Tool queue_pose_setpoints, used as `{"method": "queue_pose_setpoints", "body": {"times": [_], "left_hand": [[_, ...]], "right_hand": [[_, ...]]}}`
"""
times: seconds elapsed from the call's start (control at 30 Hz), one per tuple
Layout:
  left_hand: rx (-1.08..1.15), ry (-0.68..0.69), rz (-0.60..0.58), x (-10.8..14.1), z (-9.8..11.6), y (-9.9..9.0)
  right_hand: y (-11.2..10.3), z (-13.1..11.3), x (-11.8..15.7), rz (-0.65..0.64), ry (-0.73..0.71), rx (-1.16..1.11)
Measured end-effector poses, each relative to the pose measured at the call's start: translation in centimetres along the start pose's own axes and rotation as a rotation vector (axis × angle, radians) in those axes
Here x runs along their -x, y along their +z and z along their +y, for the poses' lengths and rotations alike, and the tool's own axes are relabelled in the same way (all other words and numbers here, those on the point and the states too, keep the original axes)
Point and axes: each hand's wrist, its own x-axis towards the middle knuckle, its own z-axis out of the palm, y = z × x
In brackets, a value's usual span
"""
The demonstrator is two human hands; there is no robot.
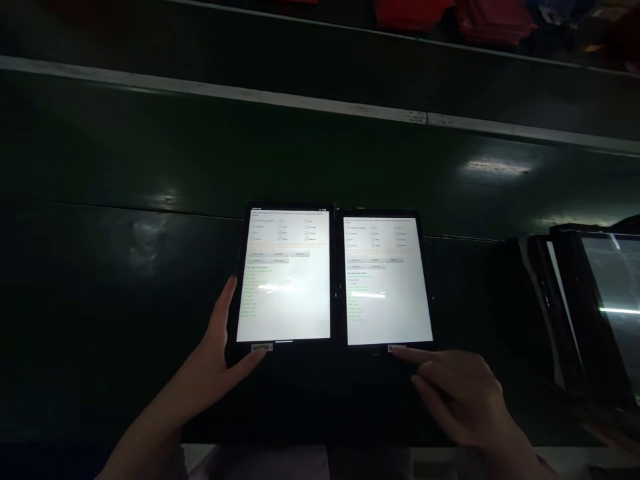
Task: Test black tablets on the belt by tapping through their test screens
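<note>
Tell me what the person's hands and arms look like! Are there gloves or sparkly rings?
The left hand and right hand are both bare, with slim fingers. No gloves, rings, watch or bracelet show. The forearms look bare too, though it is too dark near the bottom edge to tell about sleeves. Some greyish-purple clothing shows between them.

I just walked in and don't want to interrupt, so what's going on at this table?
A person has two lit tablets side by side on a dark green table. The left hand is at the lower left corner of the left tablet, its thumb by a small label. The right hand points a finger at the bottom edge of the right tablet. Both screens show ticked boxes above lists of mostly green text.
</note>
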Motion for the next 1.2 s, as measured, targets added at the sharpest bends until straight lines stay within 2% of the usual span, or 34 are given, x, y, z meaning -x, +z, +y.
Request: {"method": "queue_pose_setpoints", "body": {"times": [0.1,0.3,0.43,0.5,0.57,0.87,1.0,1.2], "left_hand": [[-0.027,-0.017,0.006,0.2,0.5,0.4],[0.004,-0.115,0.185,-2.2,2.7,1.7],[0.232,-0.093,0.298,-3.3,3.7,2.0],[0.323,-0.080,0.288,-3.3,3.6,1.9],[0.325,-0.087,0.268,-2.9,3.2,1.6],[0.065,-0.013,0.114,-0.8,0.3,0.0],[-0.043,-0.007,0.054,-0.1,0.5,-0.3],[-0.042,-0.019,0.019,0.4,1.2,-0.2]], "right_hand": [[0.5,0.4,-0.1,-0.048,0.033,0.032],[1.0,0.6,0.0,0.103,0.118,0.177],[0.6,-0.3,-0.1,0.110,0.074,0.123],[0.4,-0.6,0.0,0.095,0.066,0.099],[0.3,-0.7,0.1,0.070,0.075,0.092],[0.5,-0.6,0.0,-0.023,0.050,0.042],[0.6,-0.8,0.1,-0.049,0.026,0.064],[0.4,-1.1,0.4,-0.082,0.000,0.084]]}}
